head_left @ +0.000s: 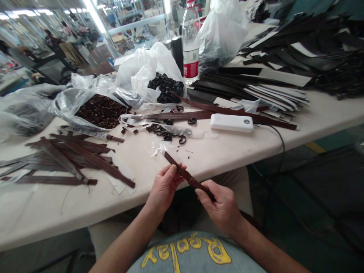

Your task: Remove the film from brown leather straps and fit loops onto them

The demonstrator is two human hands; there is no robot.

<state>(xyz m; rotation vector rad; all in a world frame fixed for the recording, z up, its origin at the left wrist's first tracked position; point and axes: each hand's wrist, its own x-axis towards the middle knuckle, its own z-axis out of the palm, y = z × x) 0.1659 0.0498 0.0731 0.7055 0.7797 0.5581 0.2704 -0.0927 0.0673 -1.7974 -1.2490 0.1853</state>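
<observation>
Over the table's front edge, both hands hold one dark brown leather strap (pixel 186 175), slanting from upper left to lower right. My left hand (pixel 165 185) pinches it near its upper end, thumb on top. My right hand (pixel 220 204) is wrapped round the lower part, the thumb along it. Between the hands a narrow brown loop (pixel 192 181) sits around the strap. Beyond my left hand lie loose dark loops (pixel 167 135) and a scrap of clear plastic. More brown straps (pixel 88 159) are piled to the left. The strap's lower end is partly hidden by my right hand.
Behind are an open plastic bag of small brown loops (pixel 98 112), a bag of black loops (pixel 166 87) and a plastic bottle (pixel 190 49). A white power bank (pixel 231 123) with a cable lies right of centre. Black strips (pixel 256 87) are heaped at the right.
</observation>
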